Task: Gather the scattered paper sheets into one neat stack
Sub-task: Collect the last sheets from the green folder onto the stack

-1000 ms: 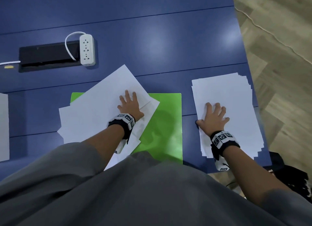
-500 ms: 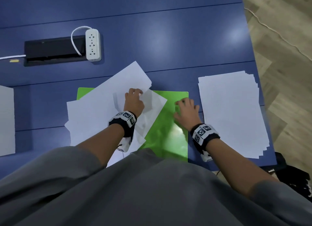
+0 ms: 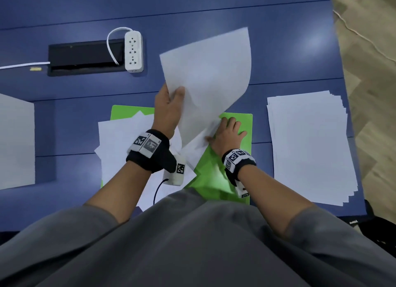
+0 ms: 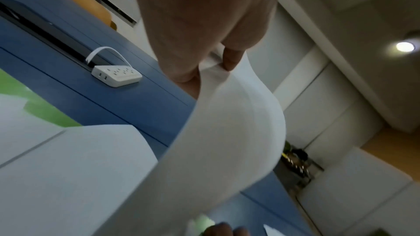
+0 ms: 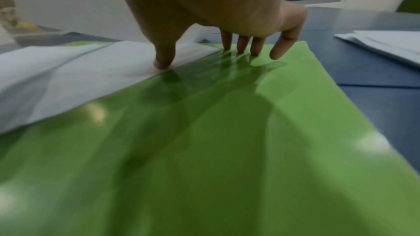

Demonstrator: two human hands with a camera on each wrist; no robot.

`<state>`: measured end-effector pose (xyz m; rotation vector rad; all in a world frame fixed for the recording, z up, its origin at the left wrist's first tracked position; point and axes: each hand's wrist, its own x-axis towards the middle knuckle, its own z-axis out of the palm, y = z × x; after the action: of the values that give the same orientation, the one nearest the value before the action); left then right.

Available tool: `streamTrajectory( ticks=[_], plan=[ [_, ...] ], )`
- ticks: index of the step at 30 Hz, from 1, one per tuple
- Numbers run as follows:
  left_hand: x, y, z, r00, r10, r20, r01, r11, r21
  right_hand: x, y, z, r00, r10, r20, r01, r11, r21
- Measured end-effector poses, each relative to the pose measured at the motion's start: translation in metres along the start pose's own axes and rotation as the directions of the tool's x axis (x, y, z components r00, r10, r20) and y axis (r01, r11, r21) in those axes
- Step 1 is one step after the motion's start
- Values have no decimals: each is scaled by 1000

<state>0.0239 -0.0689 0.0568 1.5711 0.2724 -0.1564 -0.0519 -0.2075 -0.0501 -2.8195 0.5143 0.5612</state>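
My left hand (image 3: 171, 100) pinches the left edge of a white sheet (image 3: 210, 81) and holds it lifted and curved above the table; the left wrist view shows thumb and finger (image 4: 229, 60) on the sheet's (image 4: 218, 141) edge. Beneath it, loose white sheets (image 3: 124, 141) lie askew on a green folder (image 3: 216, 171). My right hand (image 3: 227, 132) rests with straight fingers on the folder (image 5: 227, 132), its thumb (image 5: 163, 60) pressing the edge of a lying sheet (image 5: 79, 71). A rough paper stack (image 3: 308, 145) lies at the right.
A white power strip (image 3: 134, 51) and a black cable slot (image 3: 85, 57) sit at the back of the blue table (image 3: 214, 14). Another white sheet (image 3: 15, 141) lies at the far left. The table's right edge borders wooden floor (image 3: 368, 72).
My left hand has lifted one sheet off the scattered pile and raised it up and right. My right hand left the stack and now presses on the folder and sheet edge.
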Motion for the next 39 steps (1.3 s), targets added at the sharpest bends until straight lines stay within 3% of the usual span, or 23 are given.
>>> streamTrajectory(
  ticks=[5, 7, 9, 11, 14, 18, 23, 27, 28, 30, 34, 36, 39],
  plan=[
    [14, 6, -34, 996, 8, -84, -8, 1000, -2, 9, -2, -9, 996, 84, -24, -83, 995, 52],
    [19, 3, -50, 995, -28, -92, 30, 999, 12, 16, -1, -16, 991, 129, 39, -133, 983, 125],
    [22, -6, -65, 994, -73, -85, 77, 996, 52, 25, 4, -20, 977, 175, 122, -200, 952, 233],
    [22, -16, -78, 989, -114, -97, 127, 981, 145, 34, 15, -23, 976, 179, 126, -218, 852, 477],
    [18, -35, -94, 979, -181, -100, 202, 939, 277, 37, 32, -31, 984, 178, -8, -104, 611, 785],
    [7, -61, -106, 956, -294, -19, 268, 841, 470, 38, 44, -67, 969, 177, -172, 46, 554, 831],
    [-8, -75, -93, 925, -377, 48, 301, 804, 512, 45, 44, -107, 920, 180, -347, 253, 404, 879],
    [-9, -77, -80, 904, -427, 38, 366, 815, 448, 26, 24, -130, 858, -2, -513, 497, 251, 831],
    [-7, -77, -79, 893, -449, 32, 394, 816, 424, 18, 20, -128, 837, -88, -539, 543, 249, 802],
    [1, -81, -79, 873, -487, 22, 437, 803, 406, 3, 14, -116, 795, -281, -538, 606, 334, 722],
    [1, -64, -73, 879, -471, 81, 417, 838, 352, -23, 21, -68, 678, -658, -328, 693, 422, 585],
    [1, -59, -75, 873, -476, 106, 418, 843, 338, -31, 33, -41, 618, -759, -205, 726, 450, 520],
    [5, -64, -84, 837, -540, 87, 521, 835, 175, -44, 50, -15, 550, -833, -65, 754, 462, 467]
  ],
)
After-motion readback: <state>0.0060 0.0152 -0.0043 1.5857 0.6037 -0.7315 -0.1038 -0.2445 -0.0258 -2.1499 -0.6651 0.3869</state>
